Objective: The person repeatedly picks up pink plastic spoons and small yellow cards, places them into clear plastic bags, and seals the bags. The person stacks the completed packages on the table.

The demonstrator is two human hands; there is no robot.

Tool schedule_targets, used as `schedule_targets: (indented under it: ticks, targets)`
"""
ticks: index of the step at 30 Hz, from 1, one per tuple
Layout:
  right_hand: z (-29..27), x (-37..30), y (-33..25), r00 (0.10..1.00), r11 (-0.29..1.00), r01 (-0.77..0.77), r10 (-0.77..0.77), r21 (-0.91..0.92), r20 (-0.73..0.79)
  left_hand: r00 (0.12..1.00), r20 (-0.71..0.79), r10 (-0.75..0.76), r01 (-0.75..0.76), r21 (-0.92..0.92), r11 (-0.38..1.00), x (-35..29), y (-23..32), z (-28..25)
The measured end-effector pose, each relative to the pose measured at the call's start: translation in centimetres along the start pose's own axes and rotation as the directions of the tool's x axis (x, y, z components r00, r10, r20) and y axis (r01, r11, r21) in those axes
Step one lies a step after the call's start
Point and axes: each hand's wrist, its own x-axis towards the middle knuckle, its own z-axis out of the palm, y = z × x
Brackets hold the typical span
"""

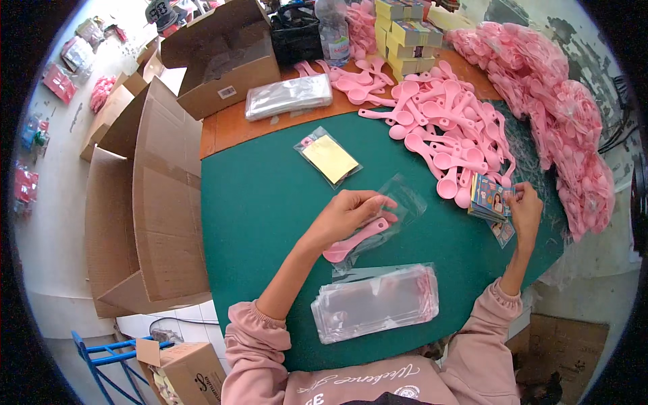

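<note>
My left hand (361,208) is closed on the edge of a clear plastic bag (406,201), its fingers curled at the bag's upper part. A pink measuring spoon (361,237) lies in the bag, bowl toward me and handle under my fingers. At the right, my right hand (528,210) pinches the edge of a small stack of printed cards (487,196), beside the spoon pile. Another card (503,233) pokes out below the stack. A pile of clear empty bags (374,304) lies on the green mat (270,223) nearest me.
A filled bag with a yellow card (329,158) lies beyond my left hand. Loose pink spoons (449,115) heap at the back right, beside big bags of spoons (553,108). Yellow card stacks (408,50), a bottle (332,34) and more bags (289,96) stand behind; cardboard boxes (169,202) flank the left.
</note>
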Motion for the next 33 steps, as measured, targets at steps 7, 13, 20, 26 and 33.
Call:
schedule_targets:
  ticks: [7, 13, 20, 26, 33]
  targets:
    - [-2.1, -3.1, -9.9, 0.993, 0.74, -0.034, -0.048, 0.671, 0.104, 0.999, 0.035, 0.003, -0.005, 0.057, 0.998, -0.1, 0.4, 0.2]
    - [0.0, -5.1, -12.2, 0.862, 0.644, 0.023, -0.401, 0.764, 0.311, 0.999, -0.047, 0.001, 0.006, 0.134, 0.991, -0.2, 0.1, 0.3]
    - [-0.4, -4.5, -11.3, 0.767, 0.744, 0.217, -0.53, 0.632, 0.361, 1.0, -0.004, -0.002, 0.003, 0.206, 0.979, -0.3, 0.6, 0.4]
    - [-1.4, -4.9, -12.6, 0.92, 0.67, -0.071, -0.244, 0.739, 0.309, 1.0, 0.022, -0.013, 0.009, 0.18, 0.984, -0.3, 0.3, 0.4]
    - [-0.7, -5.1, -12.2, 0.79, 0.752, 0.15, -0.481, 0.642, 0.38, 0.998, 0.045, -0.033, 0.02, 0.266, 0.964, -0.2, -0.5, 0.5]
